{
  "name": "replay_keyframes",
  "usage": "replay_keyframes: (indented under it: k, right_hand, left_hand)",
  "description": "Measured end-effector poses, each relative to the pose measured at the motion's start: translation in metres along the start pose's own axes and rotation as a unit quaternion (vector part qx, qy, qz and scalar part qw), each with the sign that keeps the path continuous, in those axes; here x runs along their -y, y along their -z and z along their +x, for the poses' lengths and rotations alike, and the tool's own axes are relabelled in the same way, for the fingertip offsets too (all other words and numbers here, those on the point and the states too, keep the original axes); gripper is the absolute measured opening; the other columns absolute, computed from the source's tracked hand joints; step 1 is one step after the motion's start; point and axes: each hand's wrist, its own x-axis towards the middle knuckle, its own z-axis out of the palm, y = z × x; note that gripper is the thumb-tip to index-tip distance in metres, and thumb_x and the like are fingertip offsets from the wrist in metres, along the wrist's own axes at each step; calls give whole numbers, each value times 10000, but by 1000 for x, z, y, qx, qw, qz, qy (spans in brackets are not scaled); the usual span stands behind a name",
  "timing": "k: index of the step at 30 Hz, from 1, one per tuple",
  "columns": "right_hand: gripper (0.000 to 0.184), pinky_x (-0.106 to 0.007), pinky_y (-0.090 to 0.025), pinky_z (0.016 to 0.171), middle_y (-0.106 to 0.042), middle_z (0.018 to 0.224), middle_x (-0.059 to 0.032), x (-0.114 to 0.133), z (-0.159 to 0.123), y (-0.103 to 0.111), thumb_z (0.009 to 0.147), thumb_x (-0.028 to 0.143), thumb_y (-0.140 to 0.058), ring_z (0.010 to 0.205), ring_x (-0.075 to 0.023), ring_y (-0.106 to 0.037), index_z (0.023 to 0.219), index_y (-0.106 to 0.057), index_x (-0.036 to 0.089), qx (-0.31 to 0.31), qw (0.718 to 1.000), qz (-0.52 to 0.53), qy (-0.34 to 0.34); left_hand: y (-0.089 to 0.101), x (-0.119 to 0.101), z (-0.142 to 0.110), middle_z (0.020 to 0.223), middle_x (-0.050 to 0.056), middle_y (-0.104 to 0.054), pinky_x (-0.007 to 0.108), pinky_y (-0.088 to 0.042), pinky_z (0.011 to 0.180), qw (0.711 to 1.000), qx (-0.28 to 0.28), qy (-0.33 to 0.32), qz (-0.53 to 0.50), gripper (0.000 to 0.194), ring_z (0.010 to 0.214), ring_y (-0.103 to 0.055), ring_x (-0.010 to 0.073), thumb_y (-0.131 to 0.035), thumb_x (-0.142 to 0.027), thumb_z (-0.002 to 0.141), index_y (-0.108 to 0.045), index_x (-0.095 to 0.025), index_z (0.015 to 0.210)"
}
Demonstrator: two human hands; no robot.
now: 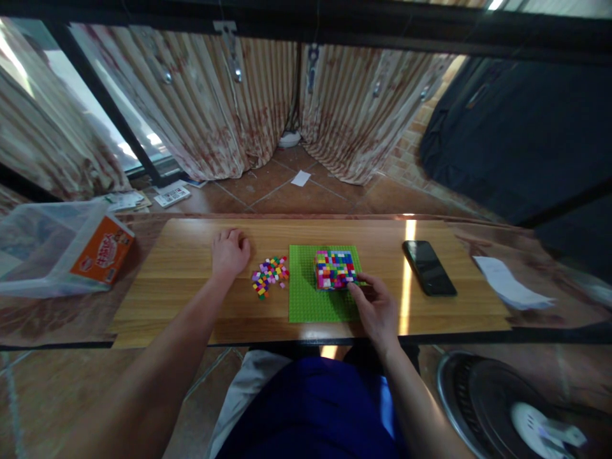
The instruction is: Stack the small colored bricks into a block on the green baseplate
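Observation:
A block built of many small coloured toy bricks (335,269) stands on a green studded baseplate (303,306) in the middle of the table. My right hand (377,309) is at the near right corner of this block, thumb and forefinger closed against it. Whether a single loose brick is between those fingertips is too small to see. My left hand (230,254) rests palm down on the wood, fingers loosely bent and apart, holding nothing. Between that hand and the baseplate lies a pile of loose small bricks (270,274) in mixed colours.
A black phone (430,268) lies on the wooden table (162,280) at the right, with white paper (514,284) beyond it. On the left is a clear plastic bin (45,248) with an orange label. A round dark appliance (497,408) stands at the lower right.

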Motion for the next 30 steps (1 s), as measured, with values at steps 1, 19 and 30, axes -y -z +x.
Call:
replay_keyframes:
  k: [1,19,30]
  right_hand:
    - [475,-317,-536,658,-705,860,-64,3,1,-1,740,545,-694,719,-175,-648,1046,-675,183,0,1000,-3,-4]
    - [441,-322,-516,631,-711,883,-83,12,3,-5,770,547,-654,694,-185,-642,1005,-693,177,-21,998,-66,5]
    - [454,-308,-473,612,-724,844,-76,23,2,-5,760,568,-636,688,-203,-656,973,-708,174,-18,994,-103,-28]
  left_hand:
    - [0,0,0,1170,132,-625,472,-394,1014,1000,2,1,-2,318,1133,-524,313,-457,-303,853,-639,-178,1082]
    - [1,-1,0,1168,140,-625,451,-389,1021,1000,6,-3,9,338,1121,-529,306,-451,-291,855,-635,-149,1101]
    - [-2,1,1,1160,145,-624,465,-395,1009,1000,0,-2,9,330,1114,-531,312,-457,-303,856,-640,-150,1084]
